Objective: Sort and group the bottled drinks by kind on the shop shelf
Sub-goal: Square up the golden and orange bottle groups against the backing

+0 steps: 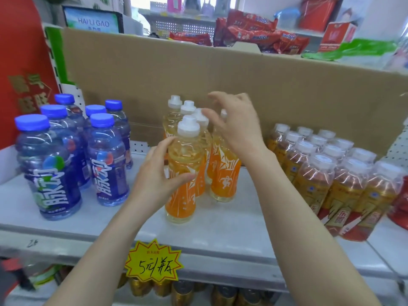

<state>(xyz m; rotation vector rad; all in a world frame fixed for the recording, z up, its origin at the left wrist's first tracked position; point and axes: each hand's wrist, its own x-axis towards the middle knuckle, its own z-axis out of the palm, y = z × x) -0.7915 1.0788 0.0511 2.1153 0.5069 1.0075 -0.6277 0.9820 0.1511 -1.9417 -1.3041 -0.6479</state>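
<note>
Shop shelf (pixel 242 217): your left hand (pixel 154 175) clasps the waist of the front orange bottle (pixel 183 195), likely full and slick; right hand (pixel 238 124) splayed above-right of it.

The light is bright and even, without hard shadows; only faint grey ones lie on the shelf (pixel 209 224) under the bottles. The top centre is washed out to white. Small glints sit on the wrapped amber bottles (pixel 318 177) at the right. The right hand (pixel 238 124) and the upper background are blurred, while the orange bottle (pixel 183 173) in the centre is sharper. The shelf edge curves near the frame borders.
</note>
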